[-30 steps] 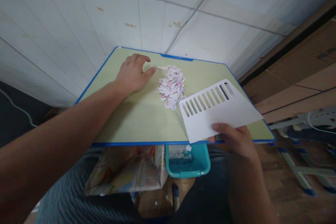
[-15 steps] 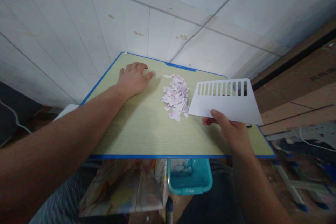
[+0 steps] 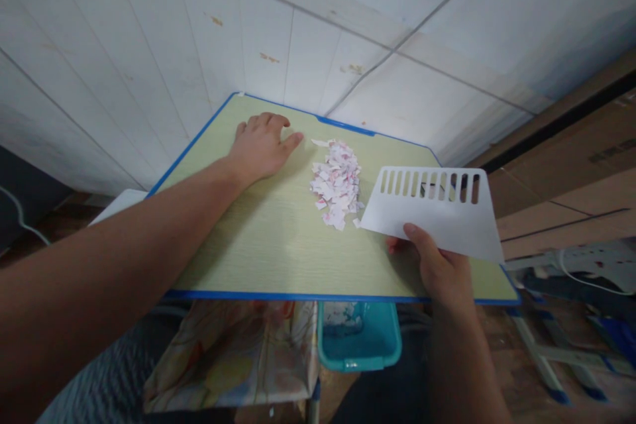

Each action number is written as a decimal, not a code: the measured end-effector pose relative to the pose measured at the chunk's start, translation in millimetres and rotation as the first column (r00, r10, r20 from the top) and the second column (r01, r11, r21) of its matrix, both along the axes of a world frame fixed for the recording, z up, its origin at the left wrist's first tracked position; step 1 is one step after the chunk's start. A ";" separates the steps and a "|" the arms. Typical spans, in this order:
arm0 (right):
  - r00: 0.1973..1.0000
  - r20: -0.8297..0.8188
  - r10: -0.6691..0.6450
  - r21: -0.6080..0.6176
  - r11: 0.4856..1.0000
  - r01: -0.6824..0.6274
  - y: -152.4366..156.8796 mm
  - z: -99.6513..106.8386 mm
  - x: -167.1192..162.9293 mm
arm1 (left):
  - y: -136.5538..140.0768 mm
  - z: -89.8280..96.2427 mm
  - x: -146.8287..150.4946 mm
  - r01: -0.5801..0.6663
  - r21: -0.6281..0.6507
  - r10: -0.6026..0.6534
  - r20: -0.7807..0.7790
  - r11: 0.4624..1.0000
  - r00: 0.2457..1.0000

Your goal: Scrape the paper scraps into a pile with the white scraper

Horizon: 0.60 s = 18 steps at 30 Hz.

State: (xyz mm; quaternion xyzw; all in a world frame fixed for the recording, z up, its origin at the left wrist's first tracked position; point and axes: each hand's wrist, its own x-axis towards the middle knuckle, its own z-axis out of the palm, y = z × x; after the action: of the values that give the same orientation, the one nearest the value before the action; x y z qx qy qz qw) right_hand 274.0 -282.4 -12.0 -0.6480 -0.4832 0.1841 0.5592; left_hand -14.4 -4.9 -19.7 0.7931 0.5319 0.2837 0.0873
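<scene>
In the middle of the table (image 3: pixel 278 245) lies a pile of torn paper scraps (image 3: pixel 338 179), white with pink marks. My right hand (image 3: pixel 434 258) grips a flat white plastic sheet (image 3: pixel 437 215) with a row of slots along its far edge. The thumb lies on top and the fingers are underneath. The sheet is tilted above the right side of the table, and its left corner is close to the pile. My left hand (image 3: pixel 263 146) rests on the table left of the pile, fingers apart and holding nothing.
Below the table's front edge is a turquoise basket (image 3: pixel 360 364) with white bits in it. A patterned cloth (image 3: pixel 238 371) hangs left of it. Behind the table stands a white wall (image 3: pixel 248 33) with a cable. Brown cardboard boxes (image 3: pixel 571 179) stand at the right.
My right hand has lowered the white plastic sheet a little, toward me, and its tilt has shifted slightly. My left hand stays in about the same place; the view has shifted slightly.
</scene>
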 end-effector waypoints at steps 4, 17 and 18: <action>0.995 0.083 0.048 -0.046 0.998 -0.044 -2.2 -0.4 5.3 | 0.6 -1.3 0.4 0.005 0.003 -0.005 0.021 1.000 1.000; 1.000 0.021 -0.016 -0.063 0.998 0.017 4.2 -2.5 0.6 | 0.3 -3.2 1.8 0.006 0.009 -0.006 0.030 1.000 1.000; 1.000 0.017 -0.024 -0.060 0.998 0.025 4.6 -2.6 -0.3 | 0.7 -3.2 1.7 0.004 0.004 -0.004 0.029 1.000 1.000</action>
State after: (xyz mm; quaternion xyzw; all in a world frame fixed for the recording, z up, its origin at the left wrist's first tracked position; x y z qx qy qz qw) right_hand 273.7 -277.8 -14.6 -0.6720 -0.4741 0.1865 0.5375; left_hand -12.7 -4.3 -22.9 0.7900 0.5285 0.2963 0.0938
